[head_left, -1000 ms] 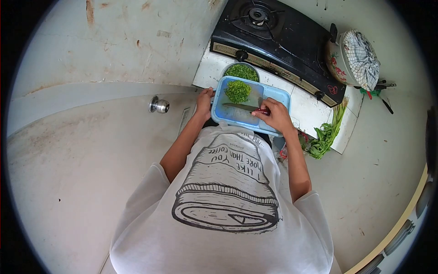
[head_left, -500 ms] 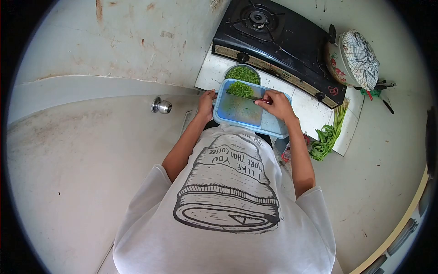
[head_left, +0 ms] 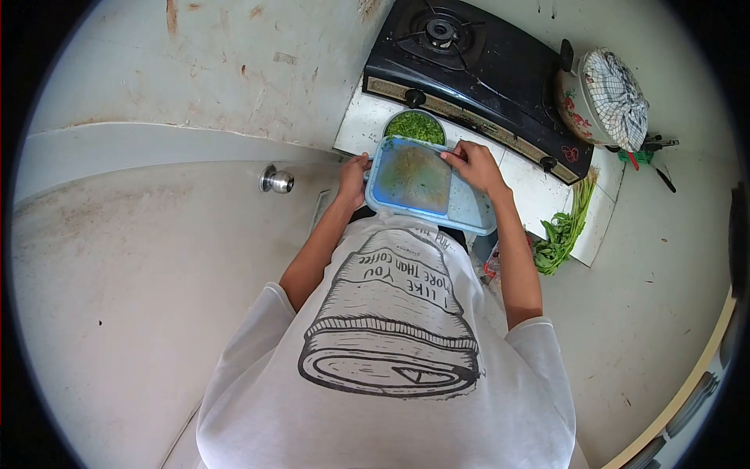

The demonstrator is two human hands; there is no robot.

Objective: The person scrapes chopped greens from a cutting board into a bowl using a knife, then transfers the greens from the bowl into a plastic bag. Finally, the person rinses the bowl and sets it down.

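A blue cutting board (head_left: 414, 205) is tilted against the rim of a bowl. Chopped green leaves (head_left: 416, 125) fill the bowl, and a few green bits cling to the wet board. My left hand (head_left: 354, 176) grips the board at its left edge, fingers closed on the handle side. My right hand (head_left: 473, 166) is closed in a pinch at the board's upper right edge. The knife seen in it a moment earlier is hidden now, its blade out of sight near the bowl.
A black gas stove (head_left: 476, 74) stands behind the white tiled counter (head_left: 516, 184). On its right sits a floral pot (head_left: 576, 105) topped by a checked cloth (head_left: 617, 102). Leafy greens (head_left: 561, 238) lie at the counter's right edge. A round door knob (head_left: 276, 180) is at left.
The pile of chopped greens has left the board for the bowl. My right hand has moved slightly up, and the knife blade no longer shows. My left hand stays in place.
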